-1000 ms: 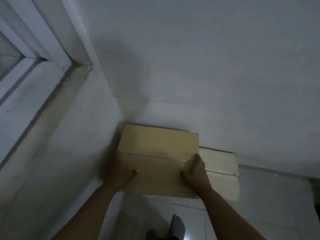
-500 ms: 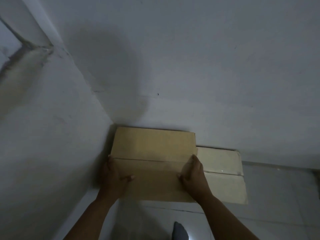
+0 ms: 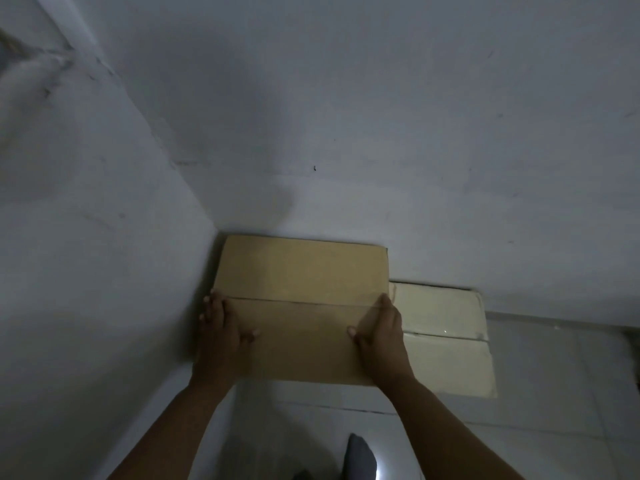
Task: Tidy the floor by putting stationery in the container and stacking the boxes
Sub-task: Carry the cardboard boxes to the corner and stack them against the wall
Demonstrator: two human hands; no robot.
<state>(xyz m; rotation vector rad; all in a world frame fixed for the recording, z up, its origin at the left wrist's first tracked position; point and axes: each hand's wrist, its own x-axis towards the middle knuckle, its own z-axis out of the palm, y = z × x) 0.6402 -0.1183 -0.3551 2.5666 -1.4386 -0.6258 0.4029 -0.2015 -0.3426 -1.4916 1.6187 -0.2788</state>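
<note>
Now both hands, left (image 3: pixel 221 337) and right (image 3: pixel 381 336), clasping brown box (image 3: pixel 301 306) (sides).

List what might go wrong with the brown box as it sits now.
1. The brown box covers only the left part of the white box below, so the stack is offset and may tip or slide once released.
2. The left hand sits between the box's side and the wall; pushing further into the corner could pinch its fingers.
3. The right hand grips the right edge; letting go unevenly could skew the box.
</note>
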